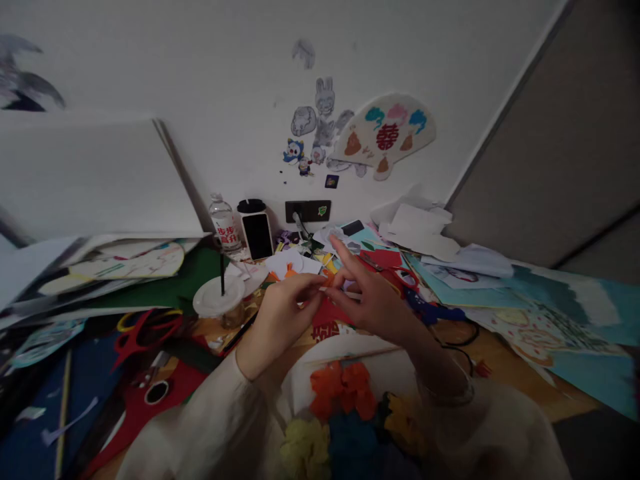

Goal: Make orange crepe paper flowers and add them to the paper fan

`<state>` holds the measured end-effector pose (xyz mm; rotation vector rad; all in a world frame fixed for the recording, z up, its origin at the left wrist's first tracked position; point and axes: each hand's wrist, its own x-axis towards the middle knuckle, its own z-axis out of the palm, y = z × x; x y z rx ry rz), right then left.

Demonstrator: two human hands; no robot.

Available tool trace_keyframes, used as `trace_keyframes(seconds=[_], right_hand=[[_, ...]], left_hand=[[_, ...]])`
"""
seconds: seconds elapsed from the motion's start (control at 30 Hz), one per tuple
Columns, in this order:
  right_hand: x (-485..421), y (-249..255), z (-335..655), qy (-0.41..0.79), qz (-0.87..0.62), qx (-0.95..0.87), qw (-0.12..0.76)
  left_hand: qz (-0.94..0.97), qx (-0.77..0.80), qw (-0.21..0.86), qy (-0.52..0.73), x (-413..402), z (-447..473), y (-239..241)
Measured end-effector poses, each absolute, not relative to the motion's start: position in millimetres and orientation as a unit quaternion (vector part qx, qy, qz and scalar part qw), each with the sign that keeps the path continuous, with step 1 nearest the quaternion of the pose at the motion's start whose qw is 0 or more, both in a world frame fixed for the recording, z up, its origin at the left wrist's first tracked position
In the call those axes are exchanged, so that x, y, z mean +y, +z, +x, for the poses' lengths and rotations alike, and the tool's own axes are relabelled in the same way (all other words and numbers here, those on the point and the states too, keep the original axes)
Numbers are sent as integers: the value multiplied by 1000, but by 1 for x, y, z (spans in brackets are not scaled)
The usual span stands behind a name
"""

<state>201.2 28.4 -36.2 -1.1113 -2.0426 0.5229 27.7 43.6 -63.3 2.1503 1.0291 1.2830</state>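
Hands: two, both mine, raised over the worktop (560, 400), with the fingertips of each close to the other.
Left hand (283, 323): fingers and thumb pinched narrow on a small orange paper piece (327, 281).
Right hand (373, 303): fingers spread wide, with the thumb side at the same piece; I cannot tell whether it grips.
Orange piece: between my two hands, held above one red paper sheet (327, 313).
Scissors: two pairs with red handles, one lying on coloured paper left of my hands (147, 327), the other just beyond my right hand (403, 279).
Crumpled paper: four heaps, orange, pale green, blue and yellow, nearest my body, the orange one on a white paper sheet (350, 357).
Cup: one, lidded, with one black straw (219, 297), near my left hand.
Bottle: one, clear plastic (223, 223), beside one phone (257, 237) propped against the wall.
Wall: one paper fan (385, 133) and one socket panel (307, 211).
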Motion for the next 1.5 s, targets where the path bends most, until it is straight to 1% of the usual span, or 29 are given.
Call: trace_keyframes(seconds=[0.17,0.33,0.5,0.77,0.9,1.07,1.33,1.5], right_hand=[[29,-40,198,198,-418,-786,410],[29,-41,195,190,-411,-783,427],[31,-43,194,176,-408,-779,442],[32,-45,191,184,-413,-766,457],[31,-44,190,185,-421,-760,460],[31,-42,195,183,-445,-758,441],[31,-39,200,184,-449,-762,429],[31,-39,199,223,-444,-742,450]], left_hand=[[742,369,280,485,48,28,-63],[689,357,361,517,51,28,-61],[661,350,402,529,51,30,-62],[653,347,397,543,47,32,-59],[635,346,413,554,45,34,-58],[629,334,425,559,43,38,-58],[644,343,399,555,42,38,-54],[615,331,425,576,43,38,-61]])
